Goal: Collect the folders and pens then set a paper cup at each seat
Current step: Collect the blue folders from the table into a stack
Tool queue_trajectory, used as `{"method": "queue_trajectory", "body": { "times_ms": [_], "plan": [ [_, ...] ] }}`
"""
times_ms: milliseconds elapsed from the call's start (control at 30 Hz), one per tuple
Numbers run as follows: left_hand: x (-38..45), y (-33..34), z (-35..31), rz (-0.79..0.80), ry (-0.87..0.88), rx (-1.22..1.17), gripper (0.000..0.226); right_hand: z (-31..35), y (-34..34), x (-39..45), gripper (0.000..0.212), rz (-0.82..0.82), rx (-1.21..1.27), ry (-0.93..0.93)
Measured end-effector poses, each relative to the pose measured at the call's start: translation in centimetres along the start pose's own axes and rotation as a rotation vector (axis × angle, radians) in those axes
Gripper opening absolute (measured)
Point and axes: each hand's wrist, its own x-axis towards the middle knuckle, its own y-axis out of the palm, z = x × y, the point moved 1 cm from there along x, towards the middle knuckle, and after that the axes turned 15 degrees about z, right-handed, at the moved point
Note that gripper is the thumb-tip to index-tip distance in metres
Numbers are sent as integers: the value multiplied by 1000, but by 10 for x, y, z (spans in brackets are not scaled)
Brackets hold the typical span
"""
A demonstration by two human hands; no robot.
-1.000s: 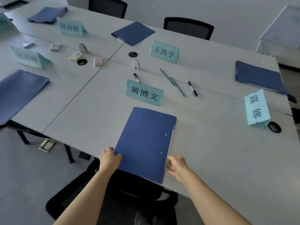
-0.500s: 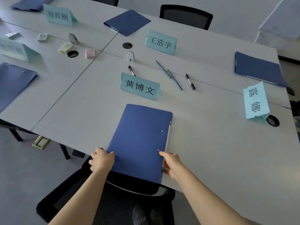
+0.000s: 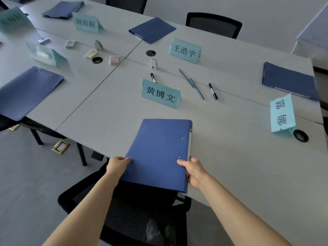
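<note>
A blue folder (image 3: 159, 153) lies at the near edge of the grey table (image 3: 230, 157), its near end past the edge. My left hand (image 3: 117, 166) grips its left side and my right hand (image 3: 193, 170) grips its right spine side. More blue folders lie at the left (image 3: 26, 93), the far middle (image 3: 152, 30), the far left (image 3: 63, 9) and the right (image 3: 287, 80). Two black pens (image 3: 213, 91) (image 3: 153, 77) and two teal pencils (image 3: 185, 78) (image 3: 196, 88) lie beyond the nearest name card. No paper cup is in view.
Teal name cards stand at the middle (image 3: 160, 94), far middle (image 3: 184, 50), right (image 3: 282, 114) and far left (image 3: 87, 23). Small erasers and clips (image 3: 113, 59) lie around a cable hole (image 3: 97, 60). A black mesh chair (image 3: 134, 219) stands below my arms; another chair (image 3: 213, 24) is across.
Both hands have closed on the folder's sides. The folder has slid toward me and overhangs the table edge further.
</note>
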Motion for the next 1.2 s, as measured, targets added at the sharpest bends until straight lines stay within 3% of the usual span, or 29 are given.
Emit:
{"method": "queue_trajectory", "body": {
  "times_ms": [200, 400, 600, 800, 967, 1100, 1200],
  "plan": [
    [-66, 6, 5, -12, 108, -242, 20, 12, -2, -42, 32, 95, -29, -106],
    [-135, -8, 31, -10, 177, -473, 12, 22, 14, -85, 30, 293, -110, -172],
    [-192, -40, 61, 123, 248, -634, 19, 21, 46, -114, 30, 490, -213, -174],
    [-225, -93, 108, 122, 290, -826, 32, 3, 116, -118, 35, 652, -321, -122],
    [-234, -159, 153, 78, 275, -842, 59, -20, 198, -109, 38, 770, -426, -57],
    [-239, -223, 190, 30, 275, -920, 42, -43, 280, -103, 35, 834, -474, -23],
    [-242, -266, 217, 25, 285, -962, 41, -57, 334, -94, 38, 869, -513, 7]
  ]
}}
